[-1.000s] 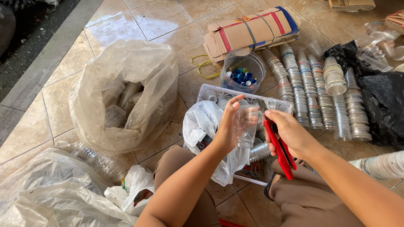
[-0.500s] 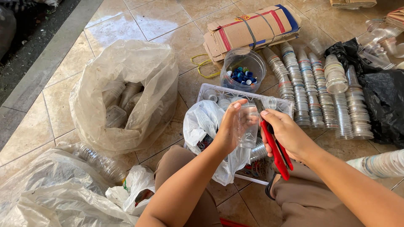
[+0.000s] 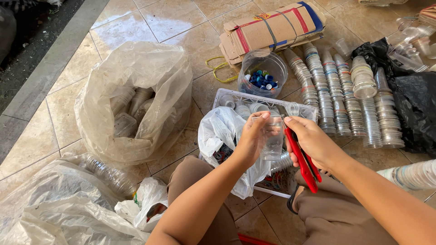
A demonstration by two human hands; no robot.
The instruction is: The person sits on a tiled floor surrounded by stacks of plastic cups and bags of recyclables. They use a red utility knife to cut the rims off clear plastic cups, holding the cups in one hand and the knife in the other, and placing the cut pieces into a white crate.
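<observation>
The small clear plastic cup (image 3: 274, 138) sits right between the two hands, held up over the lap and just above the white plastic crate (image 3: 227, 93). Its long axis runs roughly upright, mouth toward the top and tilted slightly away from the person. The left hand (image 3: 252, 141) wraps the cup from its left side, fingers curled around the wall and thumb near the rim, so this hand carries it. The right hand (image 3: 309, 141) comes in from the other side: its forefinger and thumb pinch at the cup's upper rim, while the rest of that hand is closed around a red-handled cutter (image 3: 303, 159) that points down toward the knee. Both hands touch the cup; the left has the fuller grip.

Beneath, a crumpled white plastic bag (image 3: 222, 131) spills over the crate's near edge. Beyond the crate stands a round clear tub of blue bottle caps (image 3: 262, 75), and to its right lie long rows of stacked clear cups (image 3: 336, 90) on the beige tiled floor (image 3: 172, 18). A bundle of flattened cardboard (image 3: 272, 29) lies farther back, a black plastic bag (image 3: 415, 102) at the right, and a large clear bag of bottles (image 3: 136, 102) at the left.
</observation>
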